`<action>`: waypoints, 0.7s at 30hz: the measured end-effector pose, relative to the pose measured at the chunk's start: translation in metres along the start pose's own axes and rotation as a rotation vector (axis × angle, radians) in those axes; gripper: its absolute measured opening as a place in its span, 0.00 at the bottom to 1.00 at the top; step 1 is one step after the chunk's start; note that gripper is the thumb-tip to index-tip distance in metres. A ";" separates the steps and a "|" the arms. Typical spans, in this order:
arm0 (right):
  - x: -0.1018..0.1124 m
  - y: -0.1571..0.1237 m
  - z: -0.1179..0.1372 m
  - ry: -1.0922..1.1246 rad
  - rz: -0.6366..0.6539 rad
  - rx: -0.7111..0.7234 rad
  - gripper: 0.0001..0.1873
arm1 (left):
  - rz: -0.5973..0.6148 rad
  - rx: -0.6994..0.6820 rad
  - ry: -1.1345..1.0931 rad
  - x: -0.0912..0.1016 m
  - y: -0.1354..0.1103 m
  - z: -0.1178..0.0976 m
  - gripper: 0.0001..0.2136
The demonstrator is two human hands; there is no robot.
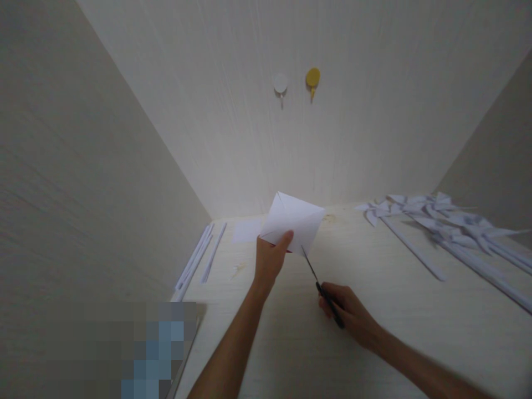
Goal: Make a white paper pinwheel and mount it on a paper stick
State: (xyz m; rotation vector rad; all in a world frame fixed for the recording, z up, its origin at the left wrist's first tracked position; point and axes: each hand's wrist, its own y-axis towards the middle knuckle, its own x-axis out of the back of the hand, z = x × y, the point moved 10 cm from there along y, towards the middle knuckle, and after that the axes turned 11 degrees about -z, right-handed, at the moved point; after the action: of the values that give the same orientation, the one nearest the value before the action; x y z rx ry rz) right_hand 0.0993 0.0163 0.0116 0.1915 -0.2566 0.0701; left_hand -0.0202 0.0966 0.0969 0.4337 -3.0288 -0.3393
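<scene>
The left hand [270, 260] is pinching the near edge of a creased white paper square [294, 221], holding it up over the middle of the pale table [374, 343]. The right hand [351, 313] is gripping black-handled scissors [320, 282], their tip touching the square's near right edge; the cut looks barely begun. At far right, finished paper pinwheels [436, 219] are lying in a heap, and paper strips [199, 255] are waiting at left.
</scene>
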 end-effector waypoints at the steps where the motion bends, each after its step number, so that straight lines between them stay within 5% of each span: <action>1: 0.000 0.000 0.000 -0.006 -0.001 0.001 0.17 | -0.001 0.002 -0.001 0.000 0.000 0.000 0.11; 21: 0.002 0.000 -0.003 -0.046 -0.015 0.000 0.17 | 0.020 0.021 -0.014 -0.003 0.000 0.000 0.11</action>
State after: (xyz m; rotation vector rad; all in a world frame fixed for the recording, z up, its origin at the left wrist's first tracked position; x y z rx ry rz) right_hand 0.1021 0.0166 0.0094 0.1955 -0.3013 0.0505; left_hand -0.0172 0.0973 0.0972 0.4033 -3.0509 -0.3103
